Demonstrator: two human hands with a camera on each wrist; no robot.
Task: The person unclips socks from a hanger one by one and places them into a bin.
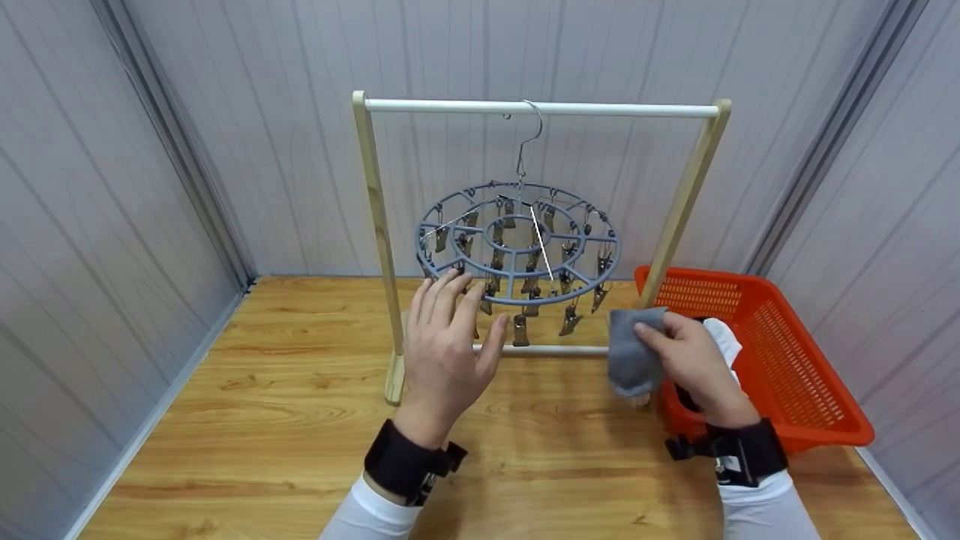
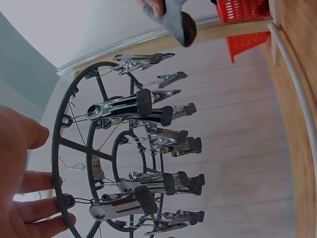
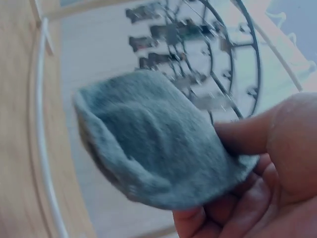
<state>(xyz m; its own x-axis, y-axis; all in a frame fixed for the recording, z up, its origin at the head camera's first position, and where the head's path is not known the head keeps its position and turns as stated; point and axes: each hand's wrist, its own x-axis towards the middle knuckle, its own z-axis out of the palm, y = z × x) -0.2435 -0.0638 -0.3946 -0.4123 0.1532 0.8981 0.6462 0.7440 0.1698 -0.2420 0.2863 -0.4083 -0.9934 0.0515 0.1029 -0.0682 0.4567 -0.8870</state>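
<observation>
A round grey clip hanger (image 1: 512, 301) hangs by its metal hook from the top bar of a rack, with several metal clips dangling below its rings. At the hanger's near left rim is my left hand (image 1: 446, 356), its fingers extended; the left wrist view shows those fingers (image 2: 37, 208) behind the outer ring (image 2: 55, 144). My right hand (image 1: 697, 360) pinches a small grey sock (image 1: 634, 352) between thumb and fingers, right of the hanger. In the right wrist view the sock (image 3: 148, 134) hangs out from the fingertips, its opening folded at the left.
The wooden rack (image 1: 375, 217) stands on the wooden table (image 1: 292, 420), with a white lower bar (image 1: 555, 350). An orange basket (image 1: 817, 352) sits behind and beside its right post, holding white cloth (image 1: 722, 341) and something dark. Pale panel walls surround the table.
</observation>
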